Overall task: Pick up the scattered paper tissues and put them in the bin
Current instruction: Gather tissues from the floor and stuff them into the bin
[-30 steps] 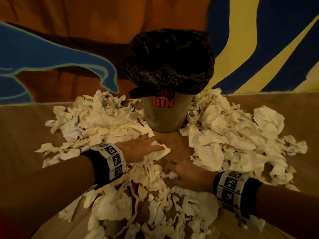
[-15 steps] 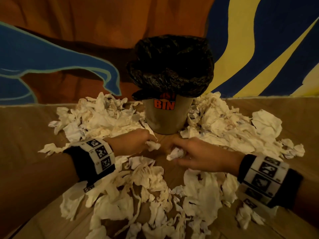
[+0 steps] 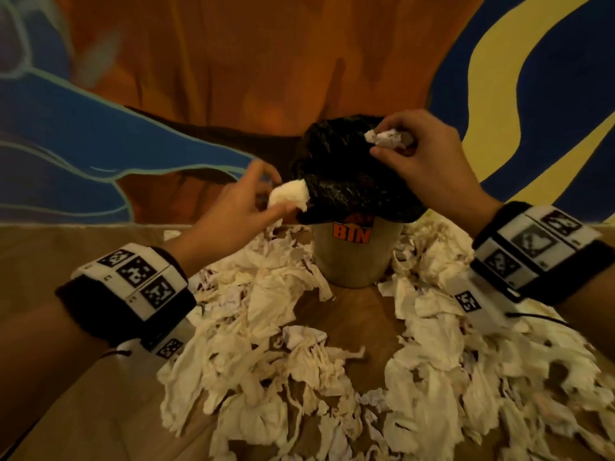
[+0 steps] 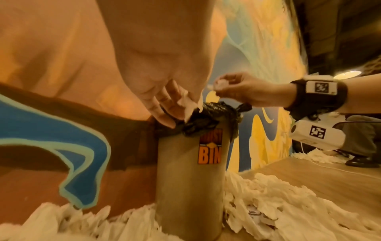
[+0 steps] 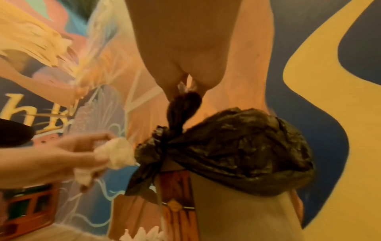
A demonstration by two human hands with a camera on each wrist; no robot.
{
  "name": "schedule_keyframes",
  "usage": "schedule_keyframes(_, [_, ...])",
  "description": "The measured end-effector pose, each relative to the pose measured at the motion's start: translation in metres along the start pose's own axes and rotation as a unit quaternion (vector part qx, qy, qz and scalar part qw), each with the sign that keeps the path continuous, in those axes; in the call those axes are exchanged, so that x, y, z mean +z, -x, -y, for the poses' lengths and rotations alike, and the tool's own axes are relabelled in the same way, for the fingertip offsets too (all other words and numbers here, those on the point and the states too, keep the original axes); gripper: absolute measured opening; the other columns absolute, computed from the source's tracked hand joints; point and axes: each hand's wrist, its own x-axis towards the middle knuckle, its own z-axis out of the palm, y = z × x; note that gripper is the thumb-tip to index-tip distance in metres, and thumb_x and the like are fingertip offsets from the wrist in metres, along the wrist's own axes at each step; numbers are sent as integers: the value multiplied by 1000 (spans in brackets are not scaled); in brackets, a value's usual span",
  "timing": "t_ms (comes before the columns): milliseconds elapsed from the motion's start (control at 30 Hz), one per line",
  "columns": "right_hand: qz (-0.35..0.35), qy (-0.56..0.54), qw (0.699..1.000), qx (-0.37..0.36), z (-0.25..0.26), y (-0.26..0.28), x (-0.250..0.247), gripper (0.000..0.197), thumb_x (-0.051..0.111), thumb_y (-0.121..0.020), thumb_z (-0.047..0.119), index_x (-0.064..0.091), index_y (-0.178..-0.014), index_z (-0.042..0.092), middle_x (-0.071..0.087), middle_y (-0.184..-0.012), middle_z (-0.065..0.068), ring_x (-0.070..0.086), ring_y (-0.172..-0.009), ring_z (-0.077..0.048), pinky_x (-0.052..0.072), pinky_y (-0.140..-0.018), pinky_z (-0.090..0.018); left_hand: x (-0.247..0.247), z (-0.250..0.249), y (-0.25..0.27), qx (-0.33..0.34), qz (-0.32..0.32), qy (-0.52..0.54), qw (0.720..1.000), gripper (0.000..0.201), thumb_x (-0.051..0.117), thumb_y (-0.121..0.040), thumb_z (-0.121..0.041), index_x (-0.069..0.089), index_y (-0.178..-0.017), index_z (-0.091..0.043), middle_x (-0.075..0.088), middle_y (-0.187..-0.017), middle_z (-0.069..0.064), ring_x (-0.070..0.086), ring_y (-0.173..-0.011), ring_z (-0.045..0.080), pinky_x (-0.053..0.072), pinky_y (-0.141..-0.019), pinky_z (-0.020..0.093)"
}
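Note:
A grey bin (image 3: 351, 257) labelled BIN stands on the wooden floor, lined with a black bag (image 3: 346, 181) folded over its rim. Crumpled white tissues (image 3: 266, 354) lie heaped all around it. My left hand (image 3: 266, 194) pinches a white tissue wad (image 3: 289, 195) at the bag's left edge. Over the bin's top, my right hand (image 3: 396, 144) pinches a smaller crumpled tissue (image 3: 386, 138). The left wrist view shows the bin (image 4: 189, 187), my left fingers (image 4: 164, 114) with tissue (image 4: 190, 104) at the bag, and my right hand (image 4: 233, 88). In the right wrist view the bag (image 5: 237, 151) fills the middle, with my left hand's wad (image 5: 114, 153) beside it.
A painted wall (image 3: 233, 78) in orange, blue and yellow rises right behind the bin. Bare wooden floor (image 3: 66, 410) shows at the left and in a small patch (image 3: 352, 317) in front of the bin. A seated person's leg and shoe (image 4: 360, 153) show far right.
Both hands have risen from the floor pile to the bin's top, each carrying a tissue picked up in front of the bin. The right hand went higher, over the bag.

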Motion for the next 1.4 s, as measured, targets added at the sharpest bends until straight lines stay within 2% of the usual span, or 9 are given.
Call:
schedule_keyframes(200, [101, 69, 989, 81, -13, -8, 16, 36, 60, -93, 34, 60, -123, 14, 62, -120, -4, 57, -110, -17, 42, -87, -21, -5, -37, -20, 57, -150, 27, 987, 33, 64, -89, -33, 38, -96, -14, 54, -81, 13, 57, -68, 32, 50, -57, 51])
schedule_keyframes(500, [-27, 86, 987, -135, 20, 58, 10, 11, 60, -86, 10, 68, -93, 12, 53, -113, -8, 37, -97, -15, 32, -83, -18, 39, -58, -85, 47, -107, -17, 993, 21, 69, -84, -22, 58, -101, -19, 51, -103, 1, 51, -88, 12, 42, -70, 20])
schedule_keyframes(633, [66, 145, 968, -194, 9, 97, 19, 18, 53, -83, 15, 67, -92, 12, 54, -115, -11, 40, -91, -22, 35, -74, -28, 57, -56, -80, -17, -41, -25, 999, 43, 67, -86, -33, 51, -125, -26, 43, -117, 0, 37, -114, 15, 36, -93, 26])
schedule_keyframes(767, [192, 136, 957, -167, -10, 129, 41, 17, 53, -83, 15, 64, -96, 15, 53, -108, -4, 40, -90, -17, 38, -68, -27, 64, -56, -36, 122, -159, -56, 978, 17, 57, -89, -16, 58, -106, -17, 42, -101, -6, 34, -98, 9, 32, -85, 16])
schedule_keyframes(867, [299, 100, 928, -198, -23, 148, 60, 21, 45, -87, 22, 60, -100, 15, 46, -103, 1, 37, -89, -14, 35, -68, -23, 78, -36, 8, 212, -60, -115, 969, 9, 56, -86, -7, 56, -94, -12, 45, -92, -4, 37, -88, 12, 30, -73, 21])
schedule_keyframes(1000, [398, 93, 884, -228, -36, 176, 91, 26, 46, -89, 28, 58, -107, 14, 59, -100, -7, 43, -91, -16, 49, -71, -31, 98, 17, 57, 187, 157, -136, 960, 10, 53, -91, -10, 52, -99, -16, 46, -97, -3, 39, -88, 13, 40, -74, 32])
schedule_keyframes(1167, [543, 62, 837, -17, -33, 198, 111, 62, 48, -97, 42, 24, -148, 17, 33, -145, -5, 34, -130, -22, 28, -107, -29, 114, 58, 86, 38, 387, -233, 891, 59, 61, -88, -38, 31, -135, -18, 28, -133, 5, 29, -120, 21, 31, -93, 24])
schedule_keyframes(1267, [544, 12, 837, 58, -35, 204, 120, 60, 53, -96, 36, 27, -145, 16, 37, -144, -3, 35, -131, -20, 27, -109, -29, 123, 69, 94, -21, 446, -263, 855, 82, 63, -86, -45, 13, -147, -22, 27, -138, 7, 32, -126, 25, 35, -97, 30])
schedule_keyframes(1400, [513, -34, 851, 106, -40, 205, 127, 36, 58, -93, 19, 50, -128, 12, 55, -128, -7, 51, -115, -21, 41, -93, -27, 131, 71, 91, -10, 418, -297, 859, 68, 54, -94, -34, 19, -147, -12, 36, -139, 11, 37, -124, 27, 33, -99, 30])
